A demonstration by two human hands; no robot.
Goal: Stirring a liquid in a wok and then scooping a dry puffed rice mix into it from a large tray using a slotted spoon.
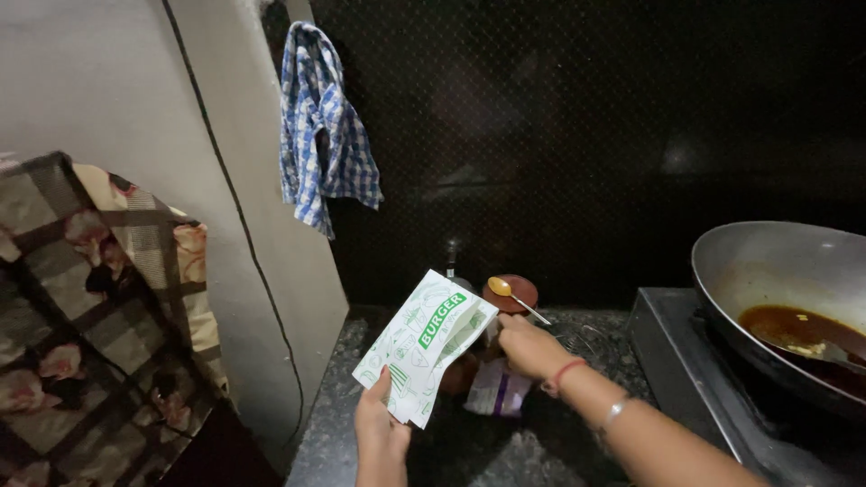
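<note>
Dark speckled counter (505, 451) runs below a black wall, and a blue checked cloth (320, 126) hangs above. From the head view, the left hand (381, 435) pinches the lower corner of a white and green paper bag (424, 347), thumb on top. The right hand (532, 347) is just beside the bag's right edge; I cannot tell how its fingers stand. A spoon (514, 296) lies on a brown lid (512, 294) behind. At right, a grey pan (767, 271) holds brown liquid.

One paper bag (424, 347), one spoon (516, 296) — one pan (776, 271) (oily).
</note>
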